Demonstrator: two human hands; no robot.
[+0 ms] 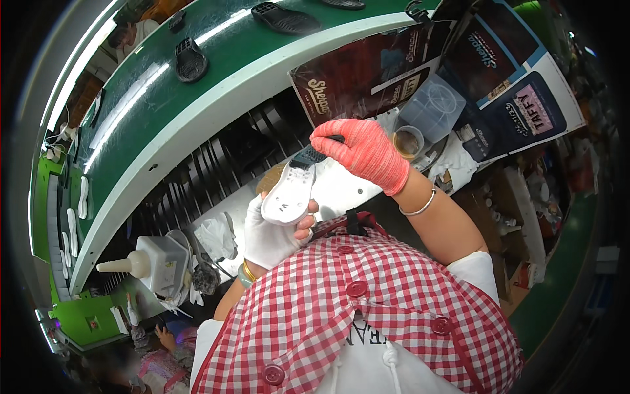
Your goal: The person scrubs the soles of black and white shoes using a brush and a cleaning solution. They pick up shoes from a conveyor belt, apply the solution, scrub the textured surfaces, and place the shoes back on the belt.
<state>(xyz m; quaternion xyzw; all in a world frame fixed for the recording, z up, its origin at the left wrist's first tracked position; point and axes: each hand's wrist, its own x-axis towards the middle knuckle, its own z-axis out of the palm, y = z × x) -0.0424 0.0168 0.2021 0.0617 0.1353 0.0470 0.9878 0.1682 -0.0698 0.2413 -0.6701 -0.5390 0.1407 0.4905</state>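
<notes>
Green conveyor belt point(216, 49) carries black soles point(191, 60) above the counter point(341, 190). Left hand point(272, 233) (white glove) clamped around a white shoe sole point(289, 194), held over the counter. Right hand point(364, 151) (red glove) pinches a small dark tool point(336, 139) at the sole's upper end.

White sole point(289, 194); red glove point(364, 152); white glove point(266, 240); red-white checked apron point(367, 308); green belt point(216, 49).
</notes>
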